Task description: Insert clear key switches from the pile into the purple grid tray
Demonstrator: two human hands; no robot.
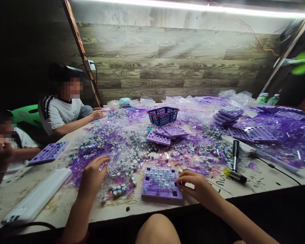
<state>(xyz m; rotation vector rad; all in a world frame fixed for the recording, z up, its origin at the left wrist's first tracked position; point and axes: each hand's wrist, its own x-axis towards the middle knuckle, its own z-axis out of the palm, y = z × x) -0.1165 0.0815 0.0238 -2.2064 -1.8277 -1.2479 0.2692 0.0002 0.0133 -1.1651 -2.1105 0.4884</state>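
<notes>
Knee: ours shows at the bottom edge (157, 230), just under the tabletop (256, 184).
Purple tray: it lies flat at the near edge (160, 195), directly before us, its upper rows already carrying clear-and-blue key switches, its front rows with open sockets.
Right hand: our right hand (197, 186) rests on the tray's right edge, fingers curled low over the sockets; we cannot tell whether its grip pinches a switch, since the fingertips hide it.
Left hand: our left hand (93, 176) reaches into the loose pile of switches (122, 152), its grip loosely half open, fingertips touching the pieces, nothing clearly held.
Step in hand: we judge that we are filling the tray, one hand seating, the other fetching.
Next move: it calls for lifting one switch cleanly from the pile and pressing it square into a free socket.
Nearby: a black-handled tool (235, 152) lies right of the tray; a blue basket (163, 116) stands farther back; two other people sit at the left.
</notes>
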